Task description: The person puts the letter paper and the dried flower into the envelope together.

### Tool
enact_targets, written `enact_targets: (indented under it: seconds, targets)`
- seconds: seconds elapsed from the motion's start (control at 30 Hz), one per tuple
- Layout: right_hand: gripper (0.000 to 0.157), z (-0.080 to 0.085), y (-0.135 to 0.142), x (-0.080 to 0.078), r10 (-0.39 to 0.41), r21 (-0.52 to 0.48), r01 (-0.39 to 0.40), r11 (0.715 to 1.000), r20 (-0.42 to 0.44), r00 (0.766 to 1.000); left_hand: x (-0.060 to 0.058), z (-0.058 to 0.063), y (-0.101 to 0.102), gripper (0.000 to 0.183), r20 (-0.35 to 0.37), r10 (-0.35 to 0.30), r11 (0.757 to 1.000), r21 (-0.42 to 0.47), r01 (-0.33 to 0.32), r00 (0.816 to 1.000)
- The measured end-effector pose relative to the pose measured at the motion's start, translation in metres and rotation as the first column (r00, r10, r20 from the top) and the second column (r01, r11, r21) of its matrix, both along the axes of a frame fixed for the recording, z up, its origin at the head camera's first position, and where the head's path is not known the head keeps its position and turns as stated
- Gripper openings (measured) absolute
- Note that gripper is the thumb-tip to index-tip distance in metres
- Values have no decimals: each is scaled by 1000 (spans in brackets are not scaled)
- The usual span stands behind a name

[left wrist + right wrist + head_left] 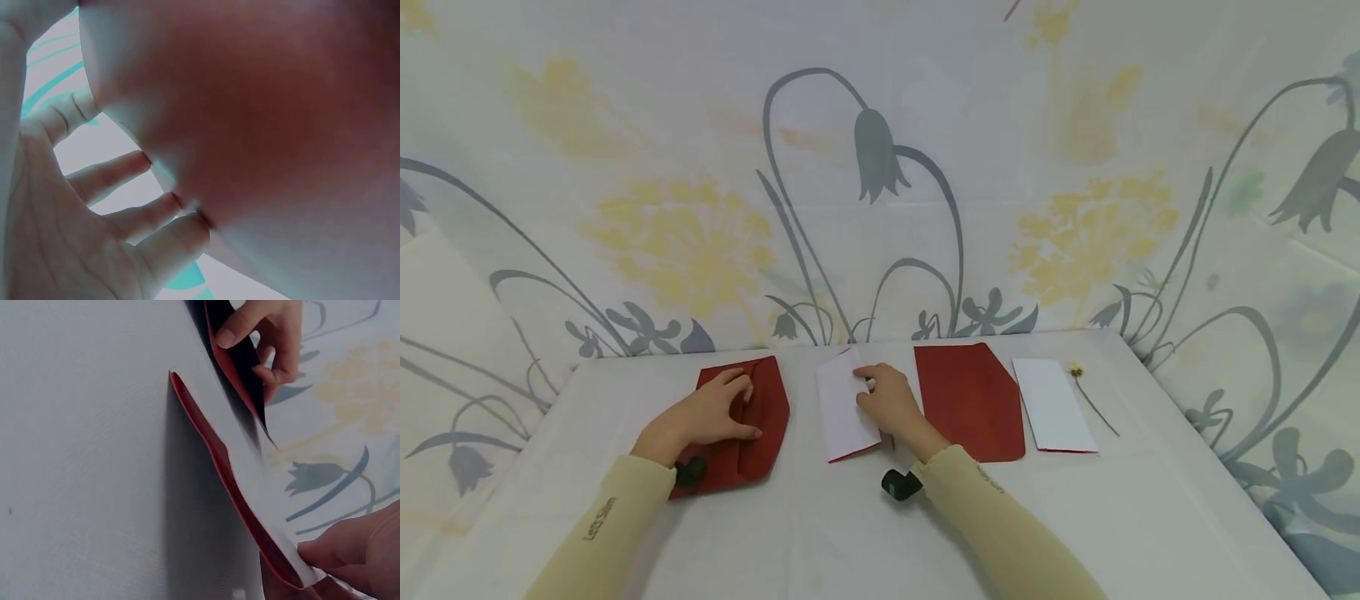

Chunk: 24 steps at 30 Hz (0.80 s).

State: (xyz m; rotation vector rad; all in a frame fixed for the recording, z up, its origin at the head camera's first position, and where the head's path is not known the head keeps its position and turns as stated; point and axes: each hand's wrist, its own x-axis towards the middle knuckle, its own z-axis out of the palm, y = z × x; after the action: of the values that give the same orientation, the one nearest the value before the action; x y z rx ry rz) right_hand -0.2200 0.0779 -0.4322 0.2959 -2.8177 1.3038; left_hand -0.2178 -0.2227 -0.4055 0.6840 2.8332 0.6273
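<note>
Your left hand (711, 414) rests, fingers spread, on the left envelope (765, 450); right of it, your right hand (895, 408) pinches one card (842, 408), second card (1056, 406) untouched.

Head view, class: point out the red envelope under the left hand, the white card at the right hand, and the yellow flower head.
Red envelope (769, 408): head view, on its panel right of the fold.
White card (846, 417): head view, on its front face.
Yellow flower head (1076, 371): head view, on the bloom's middle.
</note>
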Motion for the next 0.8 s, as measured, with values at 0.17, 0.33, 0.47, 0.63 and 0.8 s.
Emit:
enact_targets:
  seconds: [0.17, 0.33, 0.47, 0.63, 0.8]
  targets:
    - [35, 10, -1, 6, 5, -39, -5, 999, 2, 1000, 0, -2, -1, 49, -7, -1, 1000, -11, 1, 1000]
    - [32, 16, -4, 7, -11, -69, 11, 998, -2, 1000, -1, -3, -1, 49, -4, -3, 1000, -14, 3, 1000]
    - [31, 18, -7, 7, -34, -84, 32, 996, -22, 999, -2, -3, 0, 49, -3, -7, 1000, -22, 7, 1000]
    - [31, 18, -16, 8, -67, -127, 59, 990, -60, 996, -2, -4, -1, 49, -6, -6, 999, -33, 6, 1000]
    - [31, 17, -31, 11, -96, -205, 74, 976, -100, 990, -3, -3, 0, 47, -11, -1, 999, -40, 0, 1000]
